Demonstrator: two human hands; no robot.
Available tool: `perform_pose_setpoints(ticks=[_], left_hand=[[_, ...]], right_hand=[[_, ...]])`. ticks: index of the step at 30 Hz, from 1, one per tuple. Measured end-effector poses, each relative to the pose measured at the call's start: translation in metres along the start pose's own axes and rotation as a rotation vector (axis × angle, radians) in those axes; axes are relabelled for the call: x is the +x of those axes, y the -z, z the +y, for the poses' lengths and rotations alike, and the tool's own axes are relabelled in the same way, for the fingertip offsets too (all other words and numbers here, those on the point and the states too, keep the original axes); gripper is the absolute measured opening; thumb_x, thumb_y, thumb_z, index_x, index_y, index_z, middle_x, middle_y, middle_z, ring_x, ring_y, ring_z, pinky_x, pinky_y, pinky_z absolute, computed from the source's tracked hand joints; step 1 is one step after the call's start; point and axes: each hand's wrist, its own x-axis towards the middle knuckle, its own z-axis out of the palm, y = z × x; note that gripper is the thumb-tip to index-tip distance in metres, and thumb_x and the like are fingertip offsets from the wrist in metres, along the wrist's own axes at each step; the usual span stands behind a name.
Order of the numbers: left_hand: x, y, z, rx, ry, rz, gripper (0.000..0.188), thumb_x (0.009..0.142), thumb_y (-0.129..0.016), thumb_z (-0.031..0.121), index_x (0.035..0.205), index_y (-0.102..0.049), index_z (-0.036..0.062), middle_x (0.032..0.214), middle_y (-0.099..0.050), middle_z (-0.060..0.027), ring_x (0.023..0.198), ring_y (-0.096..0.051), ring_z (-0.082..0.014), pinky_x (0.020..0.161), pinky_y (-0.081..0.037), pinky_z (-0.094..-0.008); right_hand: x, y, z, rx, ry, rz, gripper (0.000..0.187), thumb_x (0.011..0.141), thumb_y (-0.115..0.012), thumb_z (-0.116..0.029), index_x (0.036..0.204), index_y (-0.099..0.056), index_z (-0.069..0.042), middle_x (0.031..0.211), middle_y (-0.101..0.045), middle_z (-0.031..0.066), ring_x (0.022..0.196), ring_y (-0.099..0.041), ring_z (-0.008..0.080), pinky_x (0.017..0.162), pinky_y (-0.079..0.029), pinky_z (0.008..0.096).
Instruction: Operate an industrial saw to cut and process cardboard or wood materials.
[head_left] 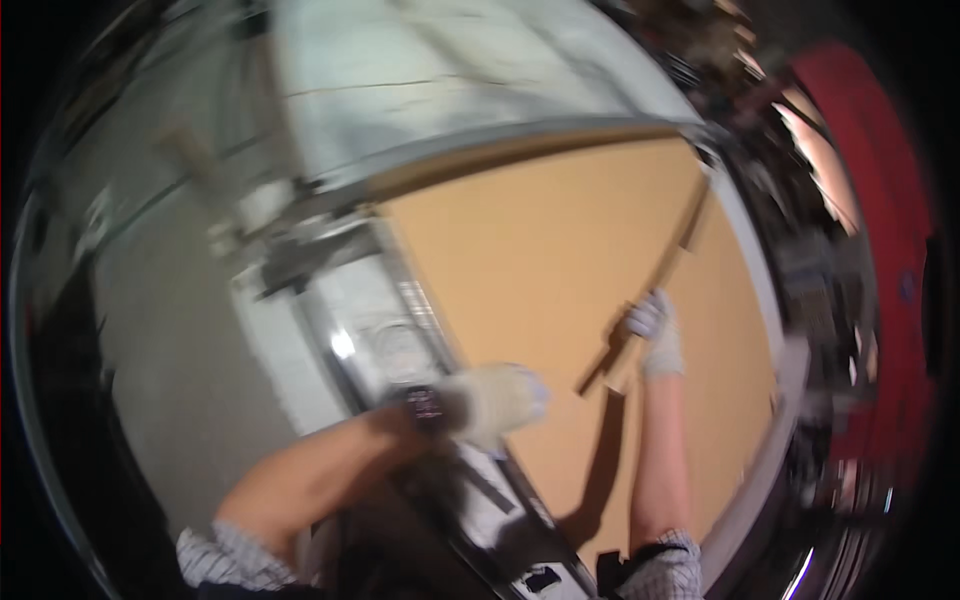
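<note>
My right hand [652, 318], in a pale work glove, is closed around a long thin brown strip [668, 265]. That strip slants over a large flat tan board [510, 260], from near the board's middle toward its far right corner. My left hand [505, 400], also gloved, hovers by the board's left edge with a dark watch [424, 405] at its wrist. Motion blurs its fingers, and I cannot make out whether it holds anything. Shadows of the right arm and the strip fall on the board.
A metal rail [425, 315] runs along the board's left side. Beyond the far edge lies a large whitish sheet-like surface [400, 110]. A red panel [875, 220] and blurred clutter stand at the right. Grey floor [180, 340] spreads at the left.
</note>
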Motion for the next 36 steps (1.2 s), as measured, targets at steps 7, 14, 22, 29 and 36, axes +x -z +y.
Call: perform_pose_setpoints(ticks=[7, 14, 22, 29, 36], left_hand=[[-0.006, 0.013, 0.011, 0.147, 0.038, -0.041, 0.044, 0.058, -0.077, 0.041, 0.083, -0.061, 0.0092, 0.090, -0.060, -0.0074, 0.091, -0.059, -0.0292, 0.080, -0.050, -0.0405], [-0.033, 0.001, -0.012, 0.228, 0.259, -0.280, 0.036, 0.061, -0.067, 0.021, 0.095, -0.062, 0.0077, 0.096, -0.062, -0.0124, 0.097, -0.060, -0.0355, 0.085, -0.048, -0.0455], [-0.027, 0.010, -0.021, 0.204, 0.009, 0.001, 0.054, 0.058, -0.075, 0.052, 0.082, -0.054, 0.0079, 0.082, -0.054, -0.0108, 0.077, -0.056, -0.0329, 0.067, -0.044, -0.0423], [-0.022, 0.012, -0.003, 0.281, -0.004, 0.040, 0.058, 0.056, -0.078, 0.049, 0.089, -0.055, 0.0076, 0.088, -0.055, -0.0145, 0.081, -0.057, -0.0381, 0.070, -0.045, -0.0456], [-0.055, 0.008, -0.035, 0.453, -0.097, 0.106, 0.073, 0.059, -0.076, 0.060, 0.101, -0.055, 0.0048, 0.104, -0.057, -0.0202, 0.097, -0.056, -0.0450, 0.084, -0.046, -0.0497]], right_hand=[[-0.123, 0.063, -0.036, -0.536, 0.288, 0.861, 0.038, 0.095, -0.056, -0.043, 0.069, -0.043, -0.018, 0.051, -0.038, -0.0018, 0.039, -0.035, 0.0147, 0.037, -0.031, 0.0309], [-0.383, 0.179, 0.034, -0.810, 0.267, 1.302, 0.039, 0.095, -0.057, -0.045, 0.070, -0.047, -0.016, 0.053, -0.042, -0.0021, 0.037, -0.034, 0.0125, 0.034, -0.027, 0.0297], [-0.402, 0.151, 0.022, -0.736, 0.243, 1.294, 0.035, 0.093, -0.063, -0.042, 0.072, -0.051, -0.017, 0.051, -0.040, -0.0051, 0.037, -0.034, 0.0085, 0.034, -0.026, 0.0278], [-0.464, 0.144, 0.019, -0.664, 0.192, 1.328, 0.035, 0.094, -0.062, -0.040, 0.070, -0.048, -0.018, 0.050, -0.037, -0.0074, 0.035, -0.031, 0.0078, 0.034, -0.025, 0.0272], [-0.432, 0.165, 0.017, -0.791, 0.201, 1.336, 0.033, 0.095, -0.061, -0.037, 0.072, -0.049, -0.018, 0.050, -0.038, -0.0071, 0.036, -0.033, 0.0087, 0.035, -0.027, 0.0281]])
